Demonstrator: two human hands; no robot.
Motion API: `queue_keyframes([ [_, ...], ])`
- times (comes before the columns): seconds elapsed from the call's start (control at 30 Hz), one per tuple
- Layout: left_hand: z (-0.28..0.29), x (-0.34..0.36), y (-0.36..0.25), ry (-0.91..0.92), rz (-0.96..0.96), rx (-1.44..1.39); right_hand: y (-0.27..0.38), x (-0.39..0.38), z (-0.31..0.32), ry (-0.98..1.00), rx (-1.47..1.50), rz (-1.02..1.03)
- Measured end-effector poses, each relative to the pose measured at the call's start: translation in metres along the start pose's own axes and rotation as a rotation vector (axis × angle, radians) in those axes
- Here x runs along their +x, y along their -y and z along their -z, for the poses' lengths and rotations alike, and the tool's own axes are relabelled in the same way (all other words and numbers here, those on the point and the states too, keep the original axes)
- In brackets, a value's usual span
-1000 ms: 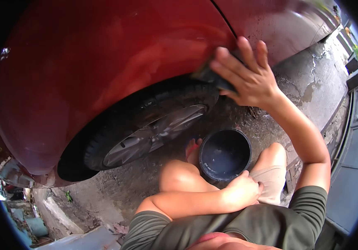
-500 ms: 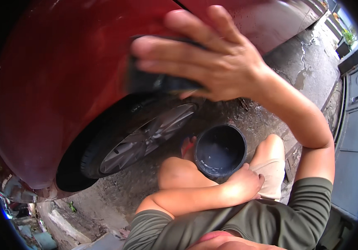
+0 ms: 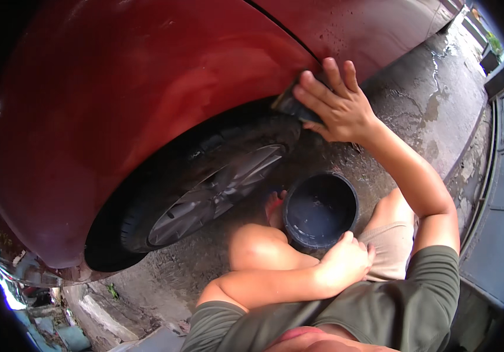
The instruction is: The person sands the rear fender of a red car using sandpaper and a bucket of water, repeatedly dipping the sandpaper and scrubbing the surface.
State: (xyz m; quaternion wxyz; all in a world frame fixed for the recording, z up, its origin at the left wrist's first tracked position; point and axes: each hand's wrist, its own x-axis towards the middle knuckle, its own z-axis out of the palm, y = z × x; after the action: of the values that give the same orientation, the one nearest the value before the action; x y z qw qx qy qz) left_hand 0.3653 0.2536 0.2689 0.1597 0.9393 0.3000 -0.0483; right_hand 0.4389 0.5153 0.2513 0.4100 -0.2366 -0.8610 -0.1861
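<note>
My right hand presses a dark block-like sponge against the lower edge of the red car's panel, just above the tyre. Its fingers reach over the sponge's back, some spread, with the thumb beneath. My left hand is curled closed by the near rim of a round black bucket, above my thigh; what its fingers hold, if anything, is hidden. Cloudy, slightly foamy water lies in the bucket, which stands between my legs.
The car's wheel with its silver spoked rim is left of the bucket. Wet concrete stretches away beside the car. A grey metal gate borders the right side. Rubble and broken pieces lie at lower left.
My right hand with the sponge has moved right and down, away from the red panel above the wheel to the rear edge of the wheel arch. My left hand stays by the bucket.
</note>
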Motion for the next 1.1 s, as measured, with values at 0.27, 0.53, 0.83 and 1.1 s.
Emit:
queue_keyframes([
  [0.27, 0.003, -0.007, 0.012, 0.042, -0.003, -0.068, 0.036, 0.070, 0.016, -0.074, -0.040, 0.177],
  [0.53, 0.009, 0.001, 0.015, 0.058, -0.016, -0.067, 0.081, 0.113, 0.004, -0.208, 0.063, 0.305],
  [0.83, -0.002, 0.000, 0.014, 0.067, -0.014, -0.075, 0.055, 0.059, -0.004, -0.085, 0.130, 0.022],
  [1.1, 0.003, 0.004, 0.019, 0.149, -0.022, -0.023, 0.032, -0.062, -0.057, 0.009, 0.144, -0.397],
])
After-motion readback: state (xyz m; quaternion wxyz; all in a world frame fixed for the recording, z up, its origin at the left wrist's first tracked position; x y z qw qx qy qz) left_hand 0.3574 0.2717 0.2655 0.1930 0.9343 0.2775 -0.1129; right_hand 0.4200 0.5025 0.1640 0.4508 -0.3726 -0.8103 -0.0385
